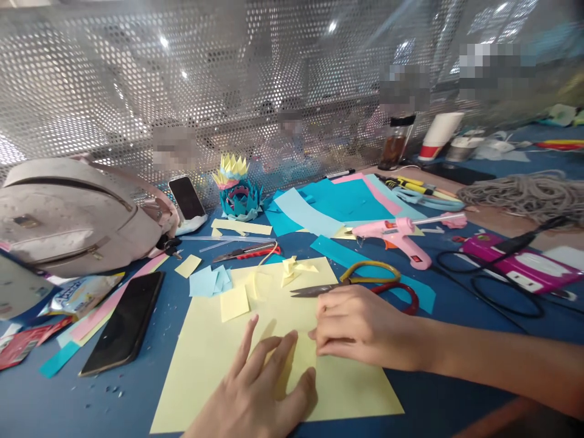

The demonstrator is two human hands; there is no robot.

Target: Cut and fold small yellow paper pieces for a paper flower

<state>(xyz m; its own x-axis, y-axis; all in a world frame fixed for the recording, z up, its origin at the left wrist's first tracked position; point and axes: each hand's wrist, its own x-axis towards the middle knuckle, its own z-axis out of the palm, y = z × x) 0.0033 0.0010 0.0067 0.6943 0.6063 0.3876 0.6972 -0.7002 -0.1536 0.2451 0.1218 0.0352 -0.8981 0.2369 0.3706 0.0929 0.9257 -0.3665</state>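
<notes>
Apparently folding a paper piece [305, 354] on the sheet [201, 353]: left hand [260, 386] spread, right hand [365, 328] curled, grip unclear; creasing needs pressure.

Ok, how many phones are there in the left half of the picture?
2: a dark phone lying flat left of the large yellow sheet, and a propped-up phone beside the backpack. The backpack could hide more.
</notes>
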